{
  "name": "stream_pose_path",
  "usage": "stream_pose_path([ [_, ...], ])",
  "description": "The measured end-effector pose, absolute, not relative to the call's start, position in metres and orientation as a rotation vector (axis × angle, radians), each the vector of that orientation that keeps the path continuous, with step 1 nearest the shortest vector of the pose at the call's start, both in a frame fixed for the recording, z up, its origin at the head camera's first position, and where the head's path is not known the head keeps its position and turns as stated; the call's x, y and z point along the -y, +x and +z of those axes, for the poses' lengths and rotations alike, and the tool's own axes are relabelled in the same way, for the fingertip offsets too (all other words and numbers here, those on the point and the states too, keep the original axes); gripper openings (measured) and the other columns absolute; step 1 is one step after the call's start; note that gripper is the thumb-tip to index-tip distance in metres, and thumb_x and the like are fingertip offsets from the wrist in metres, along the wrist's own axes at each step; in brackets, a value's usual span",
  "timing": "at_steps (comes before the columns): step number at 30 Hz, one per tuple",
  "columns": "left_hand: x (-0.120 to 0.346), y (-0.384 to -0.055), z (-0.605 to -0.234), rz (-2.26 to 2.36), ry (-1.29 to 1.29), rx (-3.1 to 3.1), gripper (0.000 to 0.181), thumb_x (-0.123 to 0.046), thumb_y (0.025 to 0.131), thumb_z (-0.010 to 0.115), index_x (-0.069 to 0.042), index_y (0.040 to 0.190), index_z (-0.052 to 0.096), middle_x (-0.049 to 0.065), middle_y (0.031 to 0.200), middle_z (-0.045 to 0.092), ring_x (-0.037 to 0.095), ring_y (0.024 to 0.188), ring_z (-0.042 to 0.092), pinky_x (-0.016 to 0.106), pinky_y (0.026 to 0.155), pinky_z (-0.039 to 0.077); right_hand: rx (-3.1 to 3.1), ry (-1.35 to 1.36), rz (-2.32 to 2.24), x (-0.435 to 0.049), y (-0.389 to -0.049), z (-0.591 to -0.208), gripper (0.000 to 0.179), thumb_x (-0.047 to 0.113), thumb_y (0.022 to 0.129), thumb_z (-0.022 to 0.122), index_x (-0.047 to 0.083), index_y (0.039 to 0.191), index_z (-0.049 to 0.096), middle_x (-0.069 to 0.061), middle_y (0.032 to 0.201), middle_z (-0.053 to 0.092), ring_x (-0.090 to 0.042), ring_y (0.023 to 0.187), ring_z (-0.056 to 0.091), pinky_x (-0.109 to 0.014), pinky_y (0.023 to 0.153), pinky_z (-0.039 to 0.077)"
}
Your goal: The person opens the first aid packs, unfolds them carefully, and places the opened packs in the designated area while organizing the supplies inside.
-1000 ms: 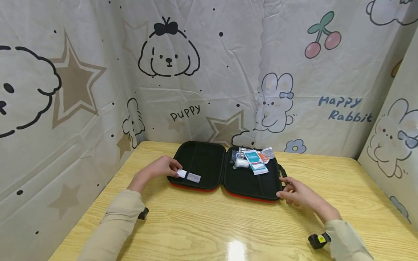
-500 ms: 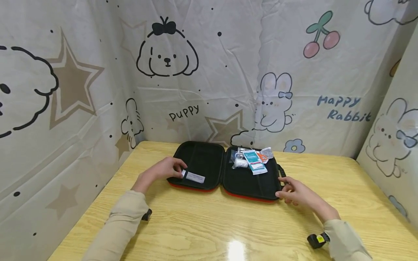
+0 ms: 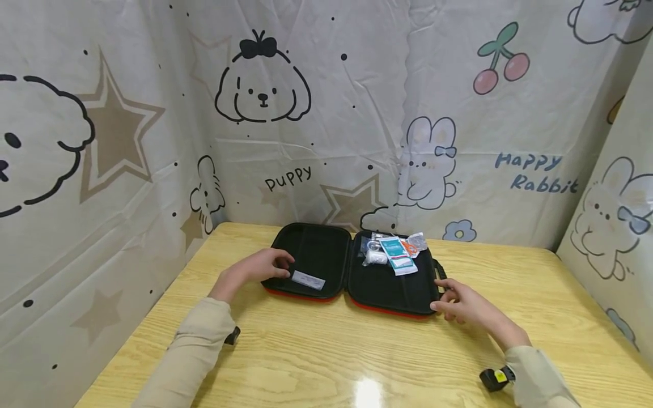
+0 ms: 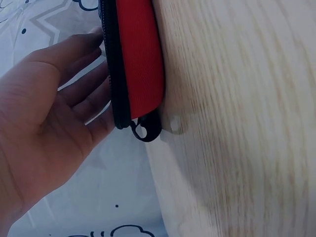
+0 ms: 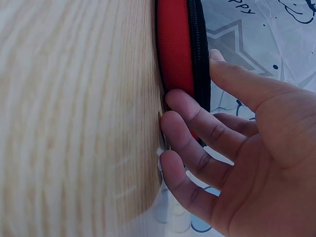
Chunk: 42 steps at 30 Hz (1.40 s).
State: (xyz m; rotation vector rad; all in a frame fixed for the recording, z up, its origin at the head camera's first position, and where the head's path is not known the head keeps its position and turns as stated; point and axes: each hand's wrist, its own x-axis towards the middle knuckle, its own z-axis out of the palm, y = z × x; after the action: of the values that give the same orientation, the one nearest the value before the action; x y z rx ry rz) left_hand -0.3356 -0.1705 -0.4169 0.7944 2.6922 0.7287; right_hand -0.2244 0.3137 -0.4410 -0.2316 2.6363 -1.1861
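A black-lined zip case (image 3: 326, 255) with red sides lies unfolded on the table. On its left half rests a small pale flat packet (image 3: 308, 280). My left hand (image 3: 255, 266) hovers over that half's left edge, loosely bent fingers beside the packet's left end, holding nothing visible; in the left wrist view the case rim hides its fingertips. At the right half's outer edge, my right hand (image 3: 466, 300) grips the case by its rim, thumb on top and fingers against the red side (image 5: 174, 44).
The case's right half holds a teal-and-white packet (image 3: 399, 256), a white roll in clear wrap (image 3: 376, 257), orange-handled scissors (image 3: 410, 248) and a silvery packet (image 3: 418, 242). A black carry handle (image 3: 440, 272) sticks out there. Behind the table hangs a printed cloth (image 3: 326, 124).
My left hand has shifted slightly right and let go of the pale packet, which has slid right on the case's left half. My right hand stays at the rim.
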Motion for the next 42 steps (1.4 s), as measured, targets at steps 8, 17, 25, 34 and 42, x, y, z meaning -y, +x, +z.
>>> stream_pose_path([
  [8,0.166,-0.336,-0.422,0.815,0.762,-2.619,0.04,-0.017,0.096,0.066,-0.004,0.133,0.059,0.002,0.1,0.072,0.011,0.087,0.066,0.035,0.084,0.053,-2.638,-0.223,-1.191,-0.315,-0.224,-0.443,0.08,0.031,0.091,0.072,-0.008,0.148,0.031,-0.007,0.088,0.064,-0.02,0.07,0.059,-0.029,0.055,0.046],
  [17,0.161,-0.339,-0.417,0.746,0.756,-2.705,0.037,-0.018,0.095,0.067,-0.004,0.129,0.063,0.005,0.102,0.071,0.014,0.087,0.064,0.036,0.085,0.053,-2.632,-0.213,-1.191,-0.315,-0.223,-0.442,0.079,0.031,0.092,0.071,-0.007,0.149,0.03,-0.008,0.089,0.064,-0.02,0.071,0.059,-0.029,0.056,0.046],
  [25,0.14,-0.345,-0.408,0.723,0.881,-2.767,0.036,-0.023,0.096,0.066,-0.005,0.127,0.065,0.006,0.112,0.067,0.018,0.1,0.061,0.04,0.094,0.05,-2.621,-0.217,-1.211,-0.314,-0.224,-0.441,0.079,0.031,0.093,0.07,-0.007,0.15,0.03,-0.008,0.089,0.063,-0.02,0.072,0.059,-0.029,0.055,0.045],
  [34,0.102,-0.35,-0.402,0.752,0.916,-2.826,0.036,-0.028,0.096,0.066,-0.011,0.128,0.065,0.003,0.112,0.068,0.019,0.101,0.063,0.04,0.092,0.05,-2.616,-0.237,-1.223,-0.314,-0.224,-0.441,0.078,0.028,0.093,0.07,-0.008,0.149,0.03,-0.008,0.089,0.064,-0.019,0.07,0.06,-0.028,0.055,0.046],
  [42,0.081,-0.351,-0.403,0.777,0.942,-2.831,0.038,-0.03,0.096,0.066,-0.012,0.129,0.065,0.002,0.114,0.069,0.019,0.103,0.064,0.04,0.092,0.05,-2.617,-0.257,-1.229,-0.313,-0.222,-0.44,0.076,0.026,0.094,0.069,-0.009,0.149,0.029,-0.008,0.089,0.065,-0.019,0.07,0.059,-0.028,0.055,0.045],
])
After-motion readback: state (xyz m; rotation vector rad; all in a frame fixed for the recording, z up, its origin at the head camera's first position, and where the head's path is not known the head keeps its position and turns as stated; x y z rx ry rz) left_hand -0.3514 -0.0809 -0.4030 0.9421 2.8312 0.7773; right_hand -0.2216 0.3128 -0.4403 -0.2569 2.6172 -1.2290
